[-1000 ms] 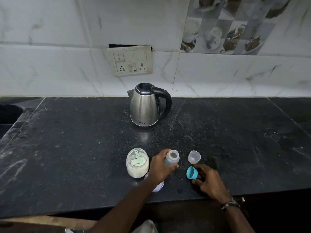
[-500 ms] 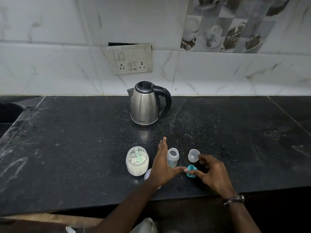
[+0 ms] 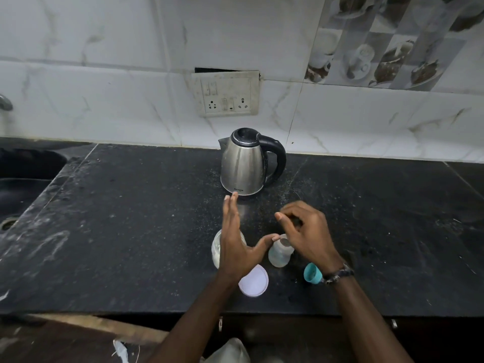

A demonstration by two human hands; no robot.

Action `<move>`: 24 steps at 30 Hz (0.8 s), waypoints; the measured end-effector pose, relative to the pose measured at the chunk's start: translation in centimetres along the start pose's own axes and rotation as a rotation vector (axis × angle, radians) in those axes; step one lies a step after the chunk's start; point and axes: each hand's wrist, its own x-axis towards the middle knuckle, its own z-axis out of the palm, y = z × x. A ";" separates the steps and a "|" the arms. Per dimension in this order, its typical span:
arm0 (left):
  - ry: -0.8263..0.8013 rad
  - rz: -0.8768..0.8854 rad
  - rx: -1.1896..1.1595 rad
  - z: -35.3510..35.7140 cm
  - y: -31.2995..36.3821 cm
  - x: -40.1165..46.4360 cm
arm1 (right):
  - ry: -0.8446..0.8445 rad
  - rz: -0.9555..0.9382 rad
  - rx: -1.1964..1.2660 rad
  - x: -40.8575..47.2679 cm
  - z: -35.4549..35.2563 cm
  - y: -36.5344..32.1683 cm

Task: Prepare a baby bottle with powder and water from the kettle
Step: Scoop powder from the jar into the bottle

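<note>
A steel kettle (image 3: 246,163) with a black handle stands at the back of the black counter (image 3: 131,218). The open baby bottle (image 3: 279,254) stands upright in front of it. My left hand (image 3: 235,242) hovers flat with fingers stretched toward the kettle, thumb tip near the bottle's mouth, holding nothing. It covers most of the powder jar (image 3: 215,248). My right hand (image 3: 306,231) hangs just over and behind the bottle, fingers loosely curled with nothing visible in them. The teal bottle ring (image 3: 311,273) lies by my right wrist. The clear cap is hidden.
The jar's white lid (image 3: 253,280) lies flat near the counter's front edge. A sink (image 3: 23,179) is set into the counter at the left. A switch and socket plate (image 3: 226,94) sits on the tiled wall behind the kettle.
My left hand has let go of the bottle and lifted, fingers spread. My right hand has released the teal ring, which now lies on the counter, and moved forward over the bottle.
</note>
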 end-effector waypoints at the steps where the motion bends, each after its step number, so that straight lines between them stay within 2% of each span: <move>1: 0.016 -0.001 0.017 -0.7 -0.4 0.1 | -0.054 -0.025 0.001 0.9 0.7 -0.8; 5: 0.027 -0.050 0.079 -3.2 -2.6 -0.3 | -0.354 -0.093 -0.140 3.7 3.5 -3.6; 8: 0.000 -0.168 0.083 -4.6 -4.1 -1.7 | -0.633 -0.183 -0.273 5.0 5.6 -5.0; 11: -0.065 -0.277 0.081 -5.6 -5.5 -3.0 | -0.788 -0.339 -0.480 5.8 7.6 -5.9; 16: -0.174 -0.409 0.048 -5.8 -7.1 -4.0 | -0.849 -0.453 -0.764 5.6 9.6 -7.4; 24: -0.137 -0.377 0.034 -5.1 -7.1 -4.2 | -0.782 -0.463 -0.832 5.0 10.6 -7.2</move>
